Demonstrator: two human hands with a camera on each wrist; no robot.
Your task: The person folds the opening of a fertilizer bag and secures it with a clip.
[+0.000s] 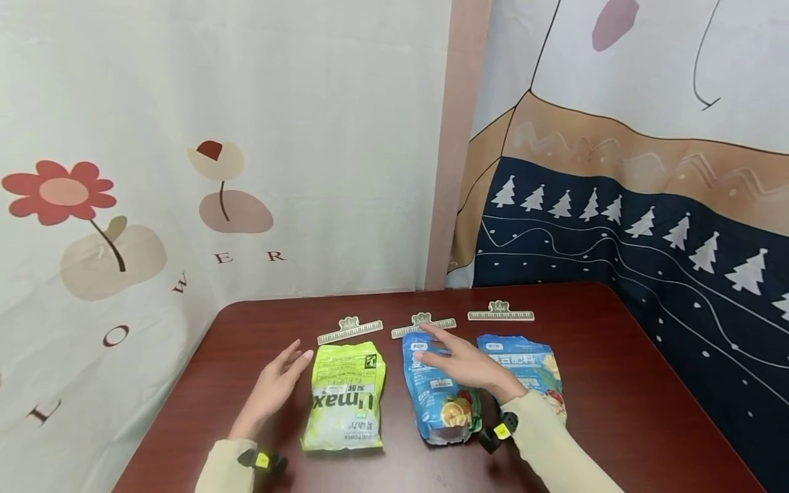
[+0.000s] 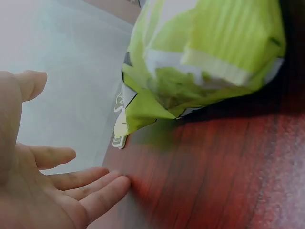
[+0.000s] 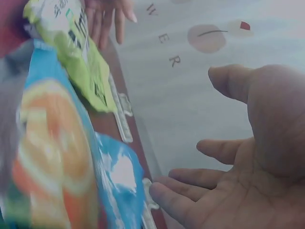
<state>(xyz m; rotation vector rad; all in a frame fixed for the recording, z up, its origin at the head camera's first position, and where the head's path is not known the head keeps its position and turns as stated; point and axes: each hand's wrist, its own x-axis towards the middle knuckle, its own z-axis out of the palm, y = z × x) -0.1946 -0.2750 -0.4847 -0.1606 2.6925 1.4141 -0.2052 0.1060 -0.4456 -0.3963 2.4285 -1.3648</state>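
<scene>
My left hand (image 1: 275, 389) hovers with loosely extended fingers at the left of a yellow-green bag (image 1: 345, 397). In the left wrist view the palm and spread fingers show, holding nothing, with the bag (image 2: 205, 57) to their right. My right hand (image 1: 466, 363) reaches over the middle blue pouch (image 1: 440, 404), which has oranges printed on it; its fingers are extended and hold nothing in the right wrist view. A second blue pouch (image 1: 524, 370) lies to the right, partly hidden by the right forearm. Behind the bags lie three ruler-like clips: left (image 1: 350, 331), middle (image 1: 431, 326) and right (image 1: 501, 313).
The dark red-brown table (image 1: 622, 383) ends at a back edge close to a printed curtain (image 1: 345, 171). On the right hangs a navy cloth (image 1: 647, 267) with white trees. Black wrist cameras are strapped below both hands.
</scene>
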